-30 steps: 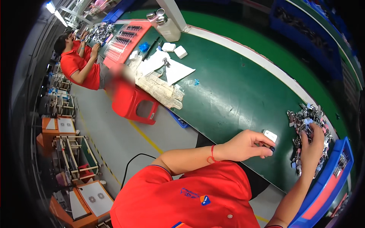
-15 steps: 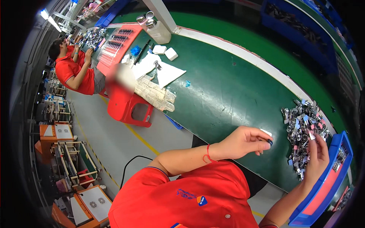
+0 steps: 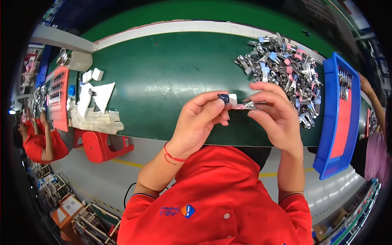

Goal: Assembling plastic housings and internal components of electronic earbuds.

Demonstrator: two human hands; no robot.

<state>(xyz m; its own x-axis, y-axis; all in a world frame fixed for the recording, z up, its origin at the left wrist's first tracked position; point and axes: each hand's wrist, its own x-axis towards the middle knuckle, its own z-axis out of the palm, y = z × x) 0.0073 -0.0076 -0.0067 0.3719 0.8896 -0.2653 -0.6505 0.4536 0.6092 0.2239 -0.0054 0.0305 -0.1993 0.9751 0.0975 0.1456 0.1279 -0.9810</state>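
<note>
My left hand (image 3: pixel 200 120) pinches a small dark blue piece (image 3: pixel 223 98) between thumb and fingers, together with a small white pad (image 3: pixel 232 99). Close by on the right, my right hand (image 3: pixel 277 116) grips a silver metal clip (image 3: pixel 248 105) with a pinkish end by its fingertips. That end meets or nearly meets the fingers of the left hand; I cannot tell if the two touch. Both hands are above the front of the green table (image 3: pixel 163 81). Beyond the right hand spreads a heap of metal clips (image 3: pixel 281 61), some with pink or blue ends.
A blue tray (image 3: pixel 322 163) with a red lining and a row of clips stands at the right. Far left lie white blocks (image 3: pixel 97 74), white cloth (image 3: pixel 104 94), a worn flat strip (image 3: pixel 98 119) and a pale bottle (image 3: pixel 79 61). A red stool (image 3: pixel 96 147) and co-workers are beyond.
My right hand has come away from the heap to my left hand, with a clip in its fingers. The view has turned to the right.
</note>
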